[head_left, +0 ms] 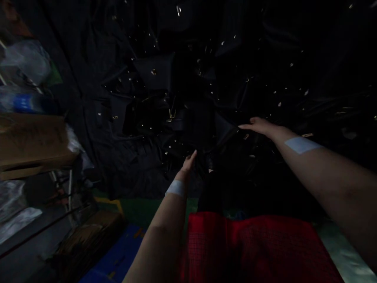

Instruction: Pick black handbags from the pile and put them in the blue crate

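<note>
Reaching into a big heap of black fabric pieces (165,98) that fills the upper and middle frame, dotted with small gold metal fittings (170,114). Left hand (187,164) stretches forward, fingers extended and together, tips touching or just at the dark cloth near the pile's lower middle; nothing gripped that I can see. Right hand (259,125) lies flat, palm down, fingers straight out, resting on the pile further right and higher; not closed on anything. Both wrists carry a pale band.

Handling judgement: pieces look soft, limp and light, likely slick, and tangled over each other, so one will drag its neighbours. Best taken by pinching a free edge or corner, not the metal bits, which may snag. Scene is very dark; individual pieces are hard to separate.

Red cloth (259,247) lies low in frame, a cardboard box (32,141) at left, plastic bags (26,59) above it.
</note>
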`<state>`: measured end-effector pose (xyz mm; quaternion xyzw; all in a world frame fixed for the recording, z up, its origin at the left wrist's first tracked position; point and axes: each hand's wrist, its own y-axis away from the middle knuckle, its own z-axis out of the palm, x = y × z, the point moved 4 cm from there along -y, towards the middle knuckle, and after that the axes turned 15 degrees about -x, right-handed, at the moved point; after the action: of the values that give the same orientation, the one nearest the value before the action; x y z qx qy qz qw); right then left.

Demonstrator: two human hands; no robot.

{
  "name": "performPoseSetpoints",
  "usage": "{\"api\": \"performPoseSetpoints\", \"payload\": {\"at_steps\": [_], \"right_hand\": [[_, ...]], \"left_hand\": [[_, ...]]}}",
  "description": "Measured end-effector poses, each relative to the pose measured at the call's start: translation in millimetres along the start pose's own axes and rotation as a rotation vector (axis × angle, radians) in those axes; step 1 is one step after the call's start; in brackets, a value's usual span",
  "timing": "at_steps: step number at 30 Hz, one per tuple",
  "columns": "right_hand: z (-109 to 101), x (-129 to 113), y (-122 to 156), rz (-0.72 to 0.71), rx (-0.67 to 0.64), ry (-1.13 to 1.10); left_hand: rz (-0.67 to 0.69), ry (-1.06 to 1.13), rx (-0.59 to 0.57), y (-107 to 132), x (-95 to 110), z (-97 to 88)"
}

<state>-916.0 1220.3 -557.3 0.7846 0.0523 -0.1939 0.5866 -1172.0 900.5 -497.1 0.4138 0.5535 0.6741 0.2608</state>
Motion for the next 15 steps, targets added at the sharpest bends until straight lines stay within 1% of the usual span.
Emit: {"api": "performPoseSetpoints", "payload": {"at_steps": [1, 3, 4, 6, 7, 9, 11, 12, 14, 15], "right_hand": [[7, -14, -15, 0.006, -0.033, -0.009], [22, -32, -40, -0.006, -0.089, -0.035], [31, -35, -49, -0.018, -0.104, -0.047], [51, -32, -62, -0.016, -0.104, -0.083], [64, -25, -65, 0.005, -0.09, -0.107], [91, -3, -64, 0.078, -0.05, -0.158], [117, 23, -54, 0.139, -0.017, -0.21], [128, 36, -46, 0.15, -0.013, -0.245], [143, 62, -30, 0.139, -0.062, -0.33], [145, 73, -23, 0.118, -0.109, -0.372]], "left_hand": [[0.016, 0.07, -0.03, -24, 13, 4.2], [0.047, 0.221, -0.075, -63, 35, 12.6], [0.055, 0.295, -0.118, -79, 41, 16.7], [0.041, 0.417, -0.21, -105, 42, 22.3], [0.029, 0.455, -0.247, -116, 38, 23.4], [0.011, 0.481, -0.289, -135, 24, 22.8], [-0.012, 0.458, -0.284, -149, 8, 20.8], [-0.034, 0.435, -0.262, -154, 0, 19.5], [-0.117, 0.389, -0.228, -159, -12, 18.6], [-0.167, 0.381, -0.224, -159, -18, 19.0]]}}
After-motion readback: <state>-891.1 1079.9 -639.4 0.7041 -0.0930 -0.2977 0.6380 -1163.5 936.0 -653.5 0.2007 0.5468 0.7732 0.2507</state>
